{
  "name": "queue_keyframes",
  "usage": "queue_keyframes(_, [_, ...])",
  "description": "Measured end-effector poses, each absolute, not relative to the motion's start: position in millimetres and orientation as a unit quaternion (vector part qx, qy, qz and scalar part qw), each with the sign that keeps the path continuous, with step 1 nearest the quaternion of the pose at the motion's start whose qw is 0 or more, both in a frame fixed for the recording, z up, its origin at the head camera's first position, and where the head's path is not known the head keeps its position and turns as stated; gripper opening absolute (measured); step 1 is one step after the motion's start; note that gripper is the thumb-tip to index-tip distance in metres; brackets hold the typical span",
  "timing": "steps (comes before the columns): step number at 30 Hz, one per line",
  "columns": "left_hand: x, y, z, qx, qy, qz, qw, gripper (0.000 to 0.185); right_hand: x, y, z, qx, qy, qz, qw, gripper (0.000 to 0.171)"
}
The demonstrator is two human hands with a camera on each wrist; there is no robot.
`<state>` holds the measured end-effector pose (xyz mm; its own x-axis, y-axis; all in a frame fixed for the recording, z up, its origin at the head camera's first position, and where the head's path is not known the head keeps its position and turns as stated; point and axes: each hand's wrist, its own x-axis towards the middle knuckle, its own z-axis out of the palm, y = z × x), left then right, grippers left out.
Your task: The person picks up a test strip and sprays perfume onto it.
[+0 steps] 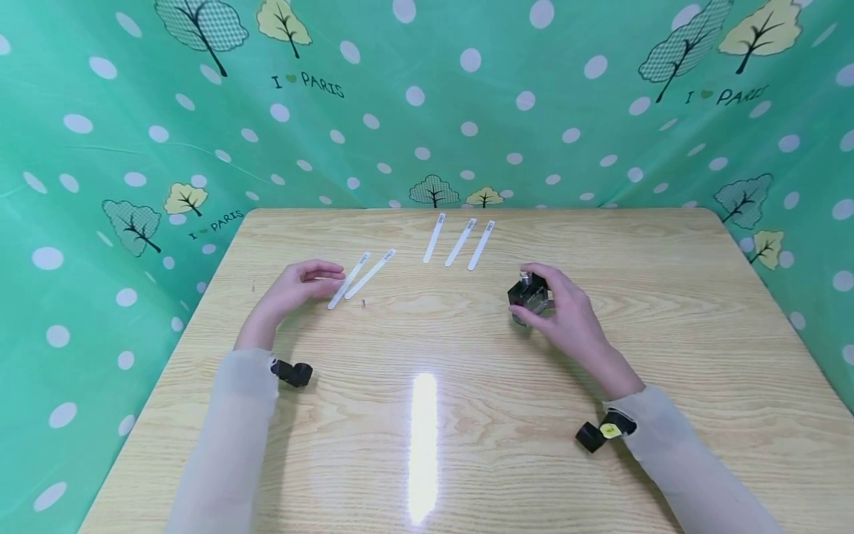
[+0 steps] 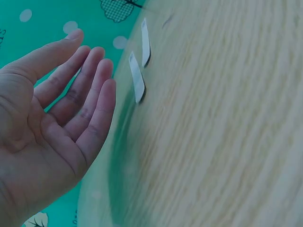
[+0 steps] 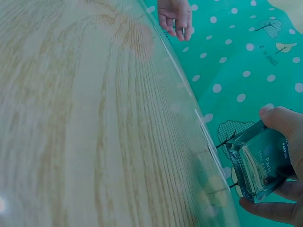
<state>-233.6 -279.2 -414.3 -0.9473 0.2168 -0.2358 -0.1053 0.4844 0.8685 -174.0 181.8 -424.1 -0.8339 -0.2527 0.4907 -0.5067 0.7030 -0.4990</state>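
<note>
perfume bottle (image 1: 529, 294) – square, dark glass | right hand (image 1: 567, 311) grips it | left hand (image 1: 296, 285) – fingers relaxed

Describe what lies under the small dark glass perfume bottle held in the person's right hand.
The small dark glass perfume bottle sits gripped in the right hand over the light wooden table. Fingers and the bottle itself hide its base, so contact with the wood cannot be confirmed.
</note>
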Motion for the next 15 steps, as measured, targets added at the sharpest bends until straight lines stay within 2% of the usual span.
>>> queue_keyframes(15, [-225.2, -295.2, -424.9, 0.016, 0.852, 0.496, 0.167, 0.052, -173.5, 183.7, -424.5, 0.213, -0.901, 0.321, 0.2, 0.069])
